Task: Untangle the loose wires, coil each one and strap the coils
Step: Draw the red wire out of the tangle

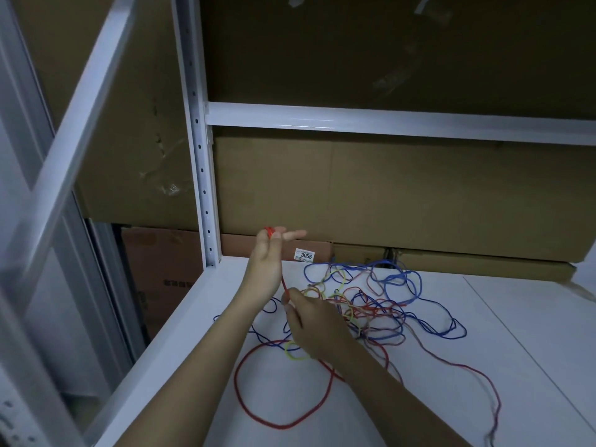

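A tangle of wires (371, 304) in red, blue and yellow-green lies on the white shelf (483, 366). A red wire (254, 408) loops wide toward the front. My left hand (266, 262) is raised above the shelf and pinches the red wire's end at its fingertips, index finger stretched out. From there the red wire runs down to my right hand (312, 324), which pinches it just above the tangle. A yellow-green loop (295, 358) lies under my right wrist. Blue wire (419, 285) spreads to the back and right.
White metal rack upright (201, 162) and crossbeam (387, 122) stand behind my hands. Large cardboard boxes (403, 188) fill the back, one bearing a label reading 3055 (304, 254). The shelf's left edge (154, 350) drops off to more boxes below.
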A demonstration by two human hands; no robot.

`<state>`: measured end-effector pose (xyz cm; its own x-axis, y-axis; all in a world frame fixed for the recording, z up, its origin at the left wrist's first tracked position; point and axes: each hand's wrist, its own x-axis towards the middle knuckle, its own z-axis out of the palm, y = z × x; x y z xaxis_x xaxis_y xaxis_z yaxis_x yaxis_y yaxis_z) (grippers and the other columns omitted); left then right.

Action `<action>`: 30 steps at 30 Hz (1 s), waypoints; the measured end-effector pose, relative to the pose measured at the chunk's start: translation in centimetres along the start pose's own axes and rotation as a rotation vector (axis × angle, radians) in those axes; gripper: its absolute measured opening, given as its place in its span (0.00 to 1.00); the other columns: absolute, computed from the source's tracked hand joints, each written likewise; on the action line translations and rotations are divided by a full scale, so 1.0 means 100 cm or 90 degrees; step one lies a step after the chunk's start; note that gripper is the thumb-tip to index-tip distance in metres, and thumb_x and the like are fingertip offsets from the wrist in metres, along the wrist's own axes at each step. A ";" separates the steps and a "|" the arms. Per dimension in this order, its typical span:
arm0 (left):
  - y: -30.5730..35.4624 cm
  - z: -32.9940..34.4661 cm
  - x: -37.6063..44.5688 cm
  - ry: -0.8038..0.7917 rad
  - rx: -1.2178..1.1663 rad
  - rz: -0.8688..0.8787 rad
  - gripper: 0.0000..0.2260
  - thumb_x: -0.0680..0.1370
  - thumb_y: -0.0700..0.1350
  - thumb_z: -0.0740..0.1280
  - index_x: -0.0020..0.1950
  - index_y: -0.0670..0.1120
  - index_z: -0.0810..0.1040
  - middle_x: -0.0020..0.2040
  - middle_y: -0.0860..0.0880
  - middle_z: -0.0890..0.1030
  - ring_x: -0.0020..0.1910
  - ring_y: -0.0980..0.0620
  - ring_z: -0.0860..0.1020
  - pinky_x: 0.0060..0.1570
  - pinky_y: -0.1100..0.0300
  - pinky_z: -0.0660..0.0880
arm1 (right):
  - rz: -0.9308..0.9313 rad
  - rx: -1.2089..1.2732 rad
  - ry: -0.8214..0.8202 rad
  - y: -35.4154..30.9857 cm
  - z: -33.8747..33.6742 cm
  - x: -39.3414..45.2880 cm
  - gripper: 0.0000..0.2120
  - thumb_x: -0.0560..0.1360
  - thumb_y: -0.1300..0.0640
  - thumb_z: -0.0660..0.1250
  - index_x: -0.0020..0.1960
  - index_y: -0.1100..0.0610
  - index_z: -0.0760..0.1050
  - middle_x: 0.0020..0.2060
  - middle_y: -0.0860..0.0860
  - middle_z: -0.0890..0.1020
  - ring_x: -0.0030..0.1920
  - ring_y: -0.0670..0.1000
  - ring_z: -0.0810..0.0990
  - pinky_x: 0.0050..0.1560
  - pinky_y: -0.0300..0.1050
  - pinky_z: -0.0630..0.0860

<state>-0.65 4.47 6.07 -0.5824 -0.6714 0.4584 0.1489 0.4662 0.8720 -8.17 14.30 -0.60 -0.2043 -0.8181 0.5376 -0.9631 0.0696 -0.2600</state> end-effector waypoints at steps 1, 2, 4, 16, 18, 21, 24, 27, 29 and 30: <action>-0.004 -0.003 0.001 -0.003 0.061 0.012 0.16 0.85 0.47 0.48 0.58 0.50 0.75 0.53 0.70 0.76 0.60 0.62 0.69 0.49 0.78 0.60 | -0.006 -0.005 0.010 0.000 -0.004 0.000 0.07 0.79 0.56 0.55 0.52 0.57 0.71 0.33 0.53 0.77 0.32 0.56 0.72 0.32 0.44 0.56; -0.007 -0.005 0.003 -0.005 0.120 0.025 0.15 0.84 0.48 0.48 0.60 0.47 0.72 0.52 0.70 0.75 0.59 0.60 0.69 0.48 0.73 0.61 | -0.009 -0.006 0.020 0.000 -0.008 -0.001 0.07 0.79 0.56 0.56 0.50 0.57 0.71 0.33 0.54 0.77 0.32 0.57 0.73 0.31 0.45 0.56; -0.013 -0.008 0.006 -0.036 0.208 0.049 0.14 0.84 0.48 0.50 0.62 0.45 0.71 0.52 0.67 0.73 0.57 0.58 0.70 0.47 0.68 0.61 | -0.025 -0.003 0.030 0.000 -0.016 0.001 0.07 0.77 0.56 0.57 0.47 0.57 0.72 0.31 0.53 0.77 0.31 0.57 0.73 0.31 0.45 0.57; -0.013 -0.020 0.005 -0.150 0.204 -0.014 0.13 0.84 0.50 0.51 0.60 0.50 0.72 0.58 0.60 0.78 0.59 0.60 0.71 0.57 0.64 0.64 | -0.209 -0.073 0.086 -0.010 -0.031 0.006 0.07 0.73 0.62 0.64 0.36 0.60 0.71 0.26 0.53 0.72 0.25 0.55 0.70 0.24 0.44 0.63; -0.017 -0.024 -0.001 -0.191 0.239 -0.015 0.14 0.84 0.51 0.51 0.57 0.46 0.73 0.49 0.66 0.81 0.54 0.63 0.73 0.55 0.64 0.67 | -0.241 -0.080 0.122 -0.010 -0.034 0.008 0.06 0.73 0.62 0.63 0.37 0.59 0.73 0.28 0.53 0.75 0.27 0.54 0.72 0.25 0.45 0.65; -0.022 -0.030 -0.008 -0.202 0.215 -0.042 0.14 0.84 0.50 0.52 0.55 0.46 0.75 0.40 0.59 0.80 0.47 0.54 0.76 0.53 0.59 0.70 | -0.276 -0.077 0.179 -0.008 -0.038 0.012 0.07 0.75 0.61 0.62 0.43 0.59 0.78 0.34 0.53 0.78 0.33 0.52 0.73 0.32 0.41 0.66; -0.020 -0.038 -0.019 -0.219 0.119 -0.037 0.19 0.85 0.47 0.50 0.42 0.57 0.77 0.31 0.49 0.75 0.39 0.46 0.75 0.51 0.49 0.71 | -0.224 0.009 0.214 -0.003 -0.039 0.017 0.07 0.77 0.61 0.63 0.50 0.59 0.80 0.38 0.52 0.79 0.39 0.50 0.74 0.41 0.38 0.68; -0.016 -0.044 -0.030 -0.229 0.019 -0.068 0.23 0.85 0.50 0.49 0.40 0.53 0.80 0.26 0.53 0.68 0.34 0.48 0.69 0.44 0.54 0.70 | -0.093 0.187 0.210 0.000 -0.039 0.022 0.05 0.77 0.60 0.65 0.48 0.56 0.80 0.42 0.48 0.81 0.39 0.50 0.77 0.41 0.43 0.73; -0.011 -0.044 -0.036 -0.257 -0.015 -0.097 0.26 0.82 0.57 0.48 0.43 0.45 0.80 0.26 0.53 0.65 0.32 0.52 0.68 0.41 0.65 0.70 | 0.000 0.315 0.169 0.001 -0.040 0.028 0.07 0.76 0.58 0.67 0.44 0.48 0.80 0.39 0.46 0.81 0.35 0.50 0.76 0.37 0.47 0.73; -0.009 -0.044 -0.040 -0.274 -0.024 -0.098 0.27 0.80 0.60 0.48 0.42 0.44 0.79 0.26 0.53 0.65 0.31 0.53 0.68 0.40 0.67 0.70 | 0.030 0.356 0.143 0.001 -0.039 0.031 0.09 0.76 0.57 0.66 0.41 0.45 0.80 0.36 0.48 0.81 0.33 0.51 0.76 0.36 0.48 0.72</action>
<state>5.03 4.22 4.24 -0.8781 -0.4264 0.2170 0.0593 0.3532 0.9337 -9.59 13.99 4.22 -0.3355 -0.6762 0.6559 -0.7259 -0.2582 -0.6375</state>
